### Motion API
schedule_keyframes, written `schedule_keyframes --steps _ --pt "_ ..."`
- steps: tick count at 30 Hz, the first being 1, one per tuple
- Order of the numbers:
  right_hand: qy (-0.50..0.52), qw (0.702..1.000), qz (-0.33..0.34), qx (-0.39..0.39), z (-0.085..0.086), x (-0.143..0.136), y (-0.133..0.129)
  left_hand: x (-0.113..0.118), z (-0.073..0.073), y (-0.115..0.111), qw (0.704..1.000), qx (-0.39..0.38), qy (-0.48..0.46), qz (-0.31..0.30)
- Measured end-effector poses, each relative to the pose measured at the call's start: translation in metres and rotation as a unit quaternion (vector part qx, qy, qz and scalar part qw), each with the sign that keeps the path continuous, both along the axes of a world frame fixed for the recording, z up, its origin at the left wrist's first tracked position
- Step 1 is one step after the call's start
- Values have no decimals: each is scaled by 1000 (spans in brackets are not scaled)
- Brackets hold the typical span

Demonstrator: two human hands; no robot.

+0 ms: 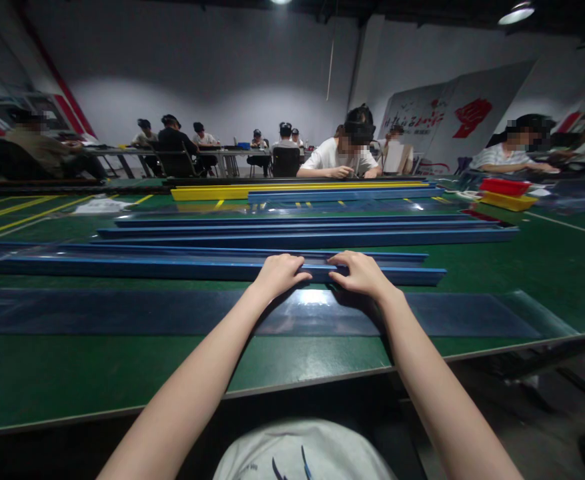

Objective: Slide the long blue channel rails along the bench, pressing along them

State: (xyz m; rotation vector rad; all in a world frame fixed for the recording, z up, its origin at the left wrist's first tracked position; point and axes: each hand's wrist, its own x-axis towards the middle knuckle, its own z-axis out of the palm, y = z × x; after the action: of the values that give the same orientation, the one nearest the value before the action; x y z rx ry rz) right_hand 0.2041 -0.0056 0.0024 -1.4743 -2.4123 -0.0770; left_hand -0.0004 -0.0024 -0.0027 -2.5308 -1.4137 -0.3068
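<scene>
A long blue channel strip (pixel 172 271) with raised edges lies crosswise on the green table (pixel 272 360). My left hand (pixel 281 272) grips it right of its visible middle, thumb on the near wall and fingers over the top. A short gap to the right, my right hand (pixel 362 272) holds the same strip in a like way, thumb pointing inward. The fingertips of both hands are partly hidden inside the channel. Between the strip and my body, a clear plastic sheet (pixel 147 313) lies flat, passing under my forearms.
More blue channel strips (pixel 322 238) lie just beyond. Farther back are a yellow strip (pixel 207 193), a white packet (pixel 103 205), and stacked red (pixel 505 187) and yellow bins (pixel 509 201). A person (pixel 342 157) sits across the table; several others work behind.
</scene>
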Motion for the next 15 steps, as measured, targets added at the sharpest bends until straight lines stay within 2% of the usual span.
schedule_keyframes --steps 15 --pt "-1 1000 -11 -19 4 -3 -3 -2 -5 2 999 10 -28 -26"
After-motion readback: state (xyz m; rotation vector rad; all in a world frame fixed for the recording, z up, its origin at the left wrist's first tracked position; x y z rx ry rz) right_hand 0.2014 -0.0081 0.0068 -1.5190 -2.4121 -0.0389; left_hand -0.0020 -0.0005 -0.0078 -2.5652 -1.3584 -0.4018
